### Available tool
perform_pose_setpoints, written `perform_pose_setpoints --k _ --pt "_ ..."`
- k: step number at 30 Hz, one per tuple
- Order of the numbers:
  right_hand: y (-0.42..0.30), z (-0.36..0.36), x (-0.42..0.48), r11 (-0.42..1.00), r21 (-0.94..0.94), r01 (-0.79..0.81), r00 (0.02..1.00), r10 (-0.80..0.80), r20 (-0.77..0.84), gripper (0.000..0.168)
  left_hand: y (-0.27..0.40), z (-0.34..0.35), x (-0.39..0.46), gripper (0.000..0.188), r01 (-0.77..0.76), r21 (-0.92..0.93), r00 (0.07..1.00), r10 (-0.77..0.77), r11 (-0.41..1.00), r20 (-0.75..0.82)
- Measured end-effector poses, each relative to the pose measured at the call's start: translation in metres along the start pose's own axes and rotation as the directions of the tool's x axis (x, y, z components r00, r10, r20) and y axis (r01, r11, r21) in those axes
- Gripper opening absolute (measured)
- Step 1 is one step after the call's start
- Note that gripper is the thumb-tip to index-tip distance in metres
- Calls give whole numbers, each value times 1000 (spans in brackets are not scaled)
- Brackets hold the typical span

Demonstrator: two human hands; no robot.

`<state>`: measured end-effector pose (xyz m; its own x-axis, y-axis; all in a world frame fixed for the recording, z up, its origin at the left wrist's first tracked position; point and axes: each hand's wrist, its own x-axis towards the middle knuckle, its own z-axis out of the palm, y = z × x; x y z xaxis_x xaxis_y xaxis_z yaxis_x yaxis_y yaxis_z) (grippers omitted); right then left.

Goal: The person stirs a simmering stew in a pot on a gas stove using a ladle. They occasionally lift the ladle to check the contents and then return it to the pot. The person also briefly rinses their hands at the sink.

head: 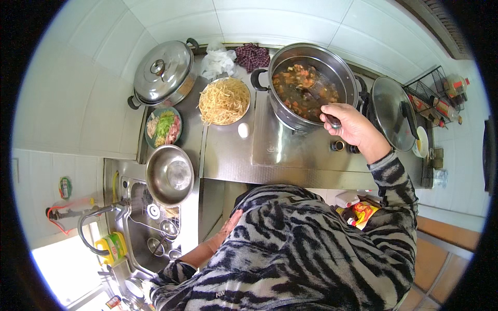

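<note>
My right hand (346, 126) grips the dark handle of a ladle or spoon at the near right rim of a large steel pot (286, 110). Its far end lies in dark broth (299, 91) with orange and green pieces. My left hand (232, 223) rests flat against my side, below the counter's front edge, holding nothing that shows. Left of the pot, a heaped plate of noodles (225, 101) stands near a white egg (244, 130). Further left, a plate (148, 136) holds sliced meat, green shreds and chopped pieces, with a steel bowl (153, 190) nearer me.
A lidded steel pot (165, 74) stands at the back left; a plastic bag (218, 62) and checked cloth (253, 57) lie along the wall. Right of the pot are a glass lid (391, 112), a white bowl (422, 143) and a wire rack (426, 87). The sink (142, 248) is at left.
</note>
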<state>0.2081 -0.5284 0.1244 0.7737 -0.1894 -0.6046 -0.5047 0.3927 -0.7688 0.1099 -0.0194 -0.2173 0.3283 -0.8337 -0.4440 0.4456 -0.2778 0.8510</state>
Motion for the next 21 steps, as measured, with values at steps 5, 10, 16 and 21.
perform_pose_setpoints --k 5,10,16,21 --pt "3 8 -15 993 -113 -16 999 19 26 15 -18 0 -3 72 28 -65 999 -29 998 -23" --pt "3 1 -52 994 -108 -27 998 32 47 17 54 10 6 54 165 -264 974 -199 950 -105" --pt "2 -10 -100 984 -176 15 1000 -17 -5 36 107 12 4 49 -368 506 921 382 780 81" --pt "4 -15 -130 937 -348 31 982 -93 -163 43 80 -4 24 67 -256 344 958 190 903 214"
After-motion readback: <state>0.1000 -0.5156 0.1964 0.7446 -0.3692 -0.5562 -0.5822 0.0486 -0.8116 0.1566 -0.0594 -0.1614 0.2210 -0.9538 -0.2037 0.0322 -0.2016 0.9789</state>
